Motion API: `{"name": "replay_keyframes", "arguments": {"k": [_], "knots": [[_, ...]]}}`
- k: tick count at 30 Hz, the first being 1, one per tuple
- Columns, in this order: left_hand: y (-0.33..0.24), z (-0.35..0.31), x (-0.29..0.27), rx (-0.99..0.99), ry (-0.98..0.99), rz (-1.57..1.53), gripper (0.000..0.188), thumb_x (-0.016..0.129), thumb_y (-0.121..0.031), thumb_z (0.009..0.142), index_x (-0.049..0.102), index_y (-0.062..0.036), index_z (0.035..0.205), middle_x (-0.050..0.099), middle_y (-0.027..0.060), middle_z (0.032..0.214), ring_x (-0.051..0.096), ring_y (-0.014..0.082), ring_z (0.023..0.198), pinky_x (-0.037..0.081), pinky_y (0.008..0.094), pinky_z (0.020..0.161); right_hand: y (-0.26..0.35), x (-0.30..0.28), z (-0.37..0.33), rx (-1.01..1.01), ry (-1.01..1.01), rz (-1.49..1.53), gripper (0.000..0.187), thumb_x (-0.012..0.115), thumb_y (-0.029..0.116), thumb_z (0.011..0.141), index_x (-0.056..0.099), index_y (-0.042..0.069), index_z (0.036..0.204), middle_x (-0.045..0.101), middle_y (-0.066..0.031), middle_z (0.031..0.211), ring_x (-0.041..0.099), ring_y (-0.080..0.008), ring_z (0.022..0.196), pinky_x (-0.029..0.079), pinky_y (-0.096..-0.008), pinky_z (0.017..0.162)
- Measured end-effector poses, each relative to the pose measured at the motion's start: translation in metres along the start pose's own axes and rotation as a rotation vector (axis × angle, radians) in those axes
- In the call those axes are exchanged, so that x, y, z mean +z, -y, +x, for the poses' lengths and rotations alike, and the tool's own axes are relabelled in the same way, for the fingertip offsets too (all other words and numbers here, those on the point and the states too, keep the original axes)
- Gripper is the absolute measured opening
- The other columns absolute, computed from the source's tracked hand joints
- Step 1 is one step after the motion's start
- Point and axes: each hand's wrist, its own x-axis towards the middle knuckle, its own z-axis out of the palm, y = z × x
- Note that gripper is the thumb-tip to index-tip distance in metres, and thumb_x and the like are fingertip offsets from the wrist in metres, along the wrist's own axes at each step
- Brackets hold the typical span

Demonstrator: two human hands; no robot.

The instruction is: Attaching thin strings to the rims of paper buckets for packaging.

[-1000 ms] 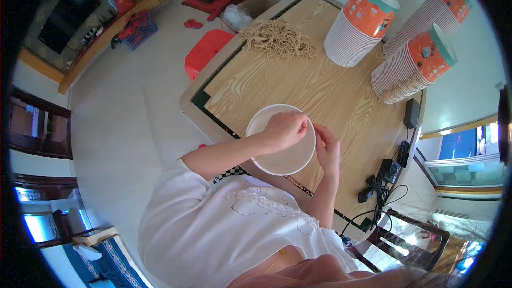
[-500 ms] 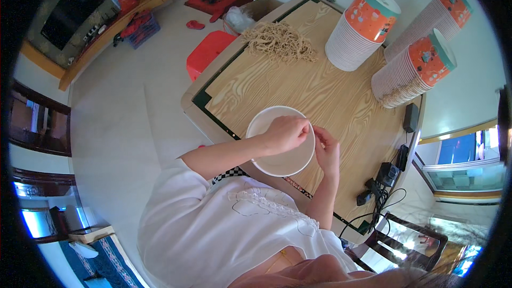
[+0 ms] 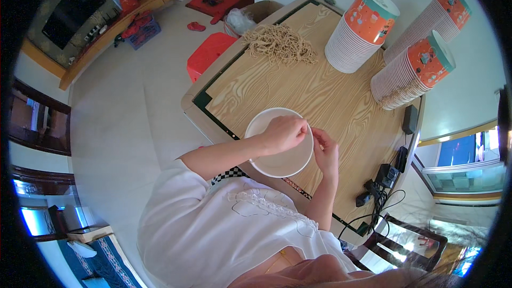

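Observation:
A white round paper bucket [image 3: 281, 164] stands at the near edge of the wood-grain table [image 3: 325, 93], its open mouth facing up. My left hand [image 3: 288, 132] reaches inside it, fingers curled closed against the inner wall near the right rim. On the outside of that same wall, my right hand [image 3: 326, 150] has its fingers bent and pinched close to the rim. Whatever is between the fingertips is too small to make out. Farther back on the table lies a tangled heap of tan cords [image 3: 280, 44].
Tall stacks of orange-and-white paper buckets [image 3: 352, 42] stand at the back right; cords hang along one stack [image 3: 408, 93]. Black adapters [image 3: 386, 175] and cables lie along the right edge. Beside the table's left side is a red stool [image 3: 207, 56].
Both hands stay at the bucket's right rim with barely any movement. The whole view has shifted very slightly.

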Motion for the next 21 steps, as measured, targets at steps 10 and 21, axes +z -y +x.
{"name": "replay_keyframes", "arguments": {"k": [10, 21], "knots": [[-0.010, -0.008, -0.021, -0.023, 0.085, -0.049, 0.008, 0.063, -0.014, 0.078, 0.060, -0.0062, 0.080, 0.062, 0.0076, 0.071, 0.060, 0.0227, 0.064, 0.046, 0.0353, 0.058, 0.000, -0.006, -0.008, -0.046, -0.050, 0.056, 0.021, 0.057, -0.001, 0.084, 0.062, 0.000, 0.105, 0.065, -0.0070, 0.095, 0.060, -0.0127, 0.087, 0.048, -0.0263, 0.078], [-0.021, -0.014, -0.034, -0.083, 0.205, -0.579, 0.007, 0.066, -0.008, 0.079, 0.064, -0.0049, 0.085, 0.059, -0.0016, 0.069, 0.049, 0.0063, 0.062, 0.041, 0.0237, 0.057, 0.032, -0.006, -0.016, -0.251, -0.023, 0.153, 0.025, 0.071, -0.004, 0.071, 0.065, 0.002, 0.095, 0.065, -0.0074, 0.088, 0.061, -0.0160, 0.079, 0.049, -0.0263, 0.071]]}}
